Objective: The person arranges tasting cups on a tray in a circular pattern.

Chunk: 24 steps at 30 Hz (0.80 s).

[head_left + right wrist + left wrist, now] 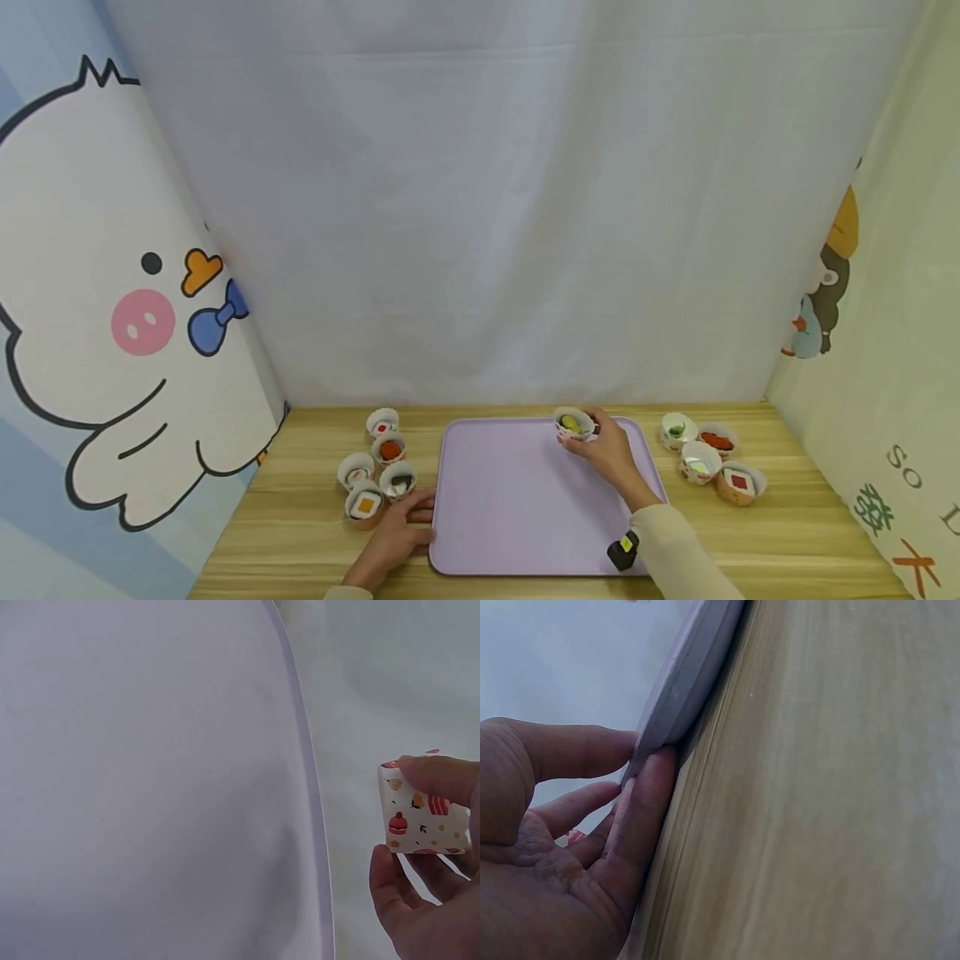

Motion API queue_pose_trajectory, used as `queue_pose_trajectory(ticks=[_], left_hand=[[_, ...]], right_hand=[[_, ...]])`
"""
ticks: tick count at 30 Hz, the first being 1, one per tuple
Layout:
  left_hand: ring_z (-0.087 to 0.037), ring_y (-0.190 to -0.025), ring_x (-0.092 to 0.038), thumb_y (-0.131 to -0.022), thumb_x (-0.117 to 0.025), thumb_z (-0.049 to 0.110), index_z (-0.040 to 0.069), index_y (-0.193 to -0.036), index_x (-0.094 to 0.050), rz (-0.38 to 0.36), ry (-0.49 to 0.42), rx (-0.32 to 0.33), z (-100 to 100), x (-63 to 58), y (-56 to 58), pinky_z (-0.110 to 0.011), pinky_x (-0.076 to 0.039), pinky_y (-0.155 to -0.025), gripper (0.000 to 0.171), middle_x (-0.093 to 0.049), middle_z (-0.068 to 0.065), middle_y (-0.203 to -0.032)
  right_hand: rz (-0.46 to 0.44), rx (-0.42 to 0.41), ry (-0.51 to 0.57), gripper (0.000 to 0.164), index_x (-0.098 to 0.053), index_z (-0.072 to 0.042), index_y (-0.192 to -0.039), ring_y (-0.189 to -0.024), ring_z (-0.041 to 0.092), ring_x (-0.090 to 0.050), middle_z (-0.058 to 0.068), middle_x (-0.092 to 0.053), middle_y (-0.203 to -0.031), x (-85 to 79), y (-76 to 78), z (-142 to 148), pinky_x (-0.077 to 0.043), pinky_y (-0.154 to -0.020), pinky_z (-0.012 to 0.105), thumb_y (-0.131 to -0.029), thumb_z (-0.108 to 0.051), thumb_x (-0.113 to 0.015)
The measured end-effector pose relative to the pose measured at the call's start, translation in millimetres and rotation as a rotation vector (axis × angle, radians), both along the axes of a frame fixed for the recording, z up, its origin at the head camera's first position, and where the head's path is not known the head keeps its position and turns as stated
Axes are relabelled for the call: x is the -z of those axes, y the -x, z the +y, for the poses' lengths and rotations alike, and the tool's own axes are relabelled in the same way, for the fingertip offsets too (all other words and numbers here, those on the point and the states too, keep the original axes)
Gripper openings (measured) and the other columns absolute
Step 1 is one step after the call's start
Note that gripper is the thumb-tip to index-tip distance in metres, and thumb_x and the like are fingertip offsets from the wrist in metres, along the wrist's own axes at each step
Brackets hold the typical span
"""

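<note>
right wrist: cup (421, 814) in right hand (439, 919), between thumb, fingers (printed wall).

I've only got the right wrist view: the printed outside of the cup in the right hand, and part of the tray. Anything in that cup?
Observer: Yes, the head view shows something yellow and green inside the cup.
Operator: Good. My picture doesn't show the left hand. Where is it?
Observer: The left hand is at the left side of the tray, fingertips touching its edge.
Operator: And how many cups stand right of the tray?
Observer: Four cups, grouped together on the wooden table.
</note>
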<state>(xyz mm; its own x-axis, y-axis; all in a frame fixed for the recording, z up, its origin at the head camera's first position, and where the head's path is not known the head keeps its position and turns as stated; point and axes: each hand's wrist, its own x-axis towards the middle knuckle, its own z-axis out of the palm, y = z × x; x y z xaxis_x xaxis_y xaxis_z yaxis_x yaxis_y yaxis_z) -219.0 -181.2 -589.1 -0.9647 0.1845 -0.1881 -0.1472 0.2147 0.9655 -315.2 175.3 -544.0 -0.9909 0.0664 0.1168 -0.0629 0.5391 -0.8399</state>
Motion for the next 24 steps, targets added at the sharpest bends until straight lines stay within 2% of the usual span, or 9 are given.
queue_pose_trajectory(ticks=[4,11,16,24], left_hand=[[-0.022,-0.104,-0.057,-0.079,-0.065,-0.008,-0.006,-0.142,-0.043,0.002,0.004,0.005,-1,1.2,1.0,-0.039,-0.058,-0.066,0.067,-0.051,-0.026,-0.129],[-0.024,-0.105,-0.057,-0.079,-0.065,-0.008,-0.006,-0.143,-0.042,-0.001,0.009,0.012,-2,2.6,2.8,-0.039,-0.058,-0.067,0.068,-0.05,-0.026,-0.129],[-0.026,-0.108,-0.056,-0.078,-0.065,-0.01,-0.006,-0.143,-0.043,0.001,0.013,0.006,-2,3.0,3.5,-0.039,-0.058,-0.066,0.068,-0.05,-0.026,-0.13],[-0.019,-0.103,-0.057,-0.077,-0.066,-0.008,-0.004,-0.142,-0.045,0.009,-0.013,0.01,-2,2.8,1.0,-0.037,-0.058,-0.066,0.069,-0.051,-0.025,-0.128]], right_hand=[[-0.004,0.015,-0.011,0.061,-0.059,-0.006,-0.128,-0.102,0.029,-0.06,0.018,-0.067,-0.117,4.5,9.3,-9,-0.045,-0.077,0.031,-0.073,-0.013,-0.084],[0.014,0.022,0.01,0.06,-0.06,-0.003,-0.126,-0.107,0.031,-0.061,0.019,-0.067,-0.118,14.4,21.3,-22,-0.047,-0.089,0.041,-0.072,-0.01,-0.084],[-0.016,0.005,0.014,0.058,-0.059,-0.006,-0.127,-0.11,0.031,-0.06,0.018,-0.066,-0.121,21.7,27.0,-27,-0.048,-0.092,0.047,-0.074,-0.01,-0.083],[-0.03,-0.005,-0.012,0.054,-0.06,-0.008,-0.123,-0.108,0.031,-0.06,0.017,-0.066,-0.12,29.2,34.1,-33,-0.048,-0.093,0.047,-0.074,-0.01,-0.082]])
